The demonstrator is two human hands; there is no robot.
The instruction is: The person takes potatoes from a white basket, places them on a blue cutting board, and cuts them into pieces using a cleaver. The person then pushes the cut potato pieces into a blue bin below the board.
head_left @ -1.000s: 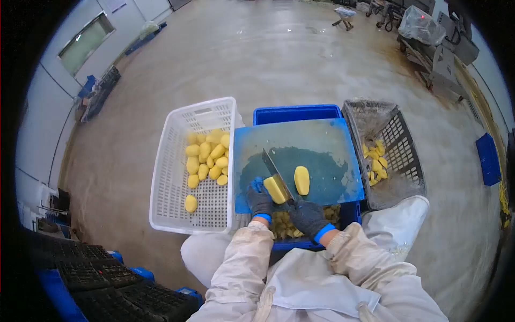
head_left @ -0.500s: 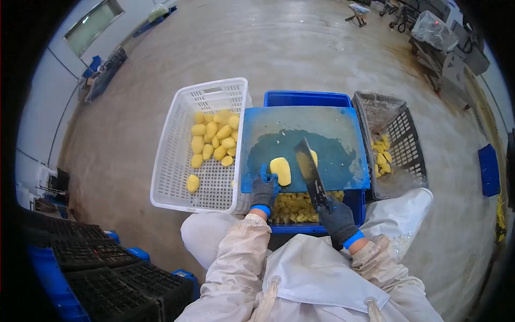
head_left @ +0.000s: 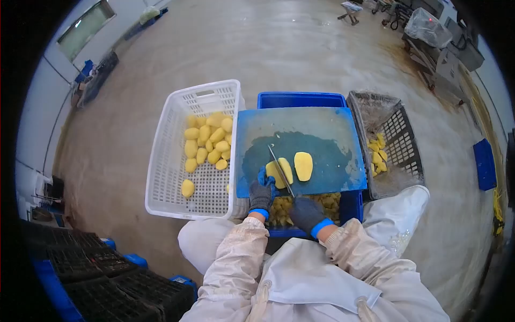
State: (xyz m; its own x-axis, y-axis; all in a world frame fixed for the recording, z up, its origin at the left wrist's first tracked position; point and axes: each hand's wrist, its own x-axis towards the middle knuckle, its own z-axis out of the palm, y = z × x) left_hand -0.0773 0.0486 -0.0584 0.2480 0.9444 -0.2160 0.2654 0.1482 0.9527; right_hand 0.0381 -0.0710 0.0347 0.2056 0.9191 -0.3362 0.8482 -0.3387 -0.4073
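A peeled potato (head_left: pixel 272 173) lies at the left front of the blue cutting board (head_left: pixel 332 121), held at its left side by my left hand (head_left: pixel 262 194), which wears a dark glove with blue fingertips. My right hand (head_left: pixel 309 213), gloved too, is closed around the handle of a kitchen knife (head_left: pixel 281 172). The blade stands on edge in the potato, with a cut slice (head_left: pixel 287 169) just right of it. Farther right, a flat potato slice (head_left: pixel 303 166) rests on the wet board.
On the left stands a white basket (head_left: pixel 155 177) of peeled potatoes. Under the board, a blue bin (head_left: pixel 351 208) holds cut potato pieces (head_left: pixel 327 203). A dark crate (head_left: pixel 410 145) on the right contains yellow pieces. Black crates (head_left: pixel 123 279) sit at the lower left.
The knife has moved left, from right of the potato to a steep cut in it. A slice now lies flat farther right. My left hand stays at the potato.
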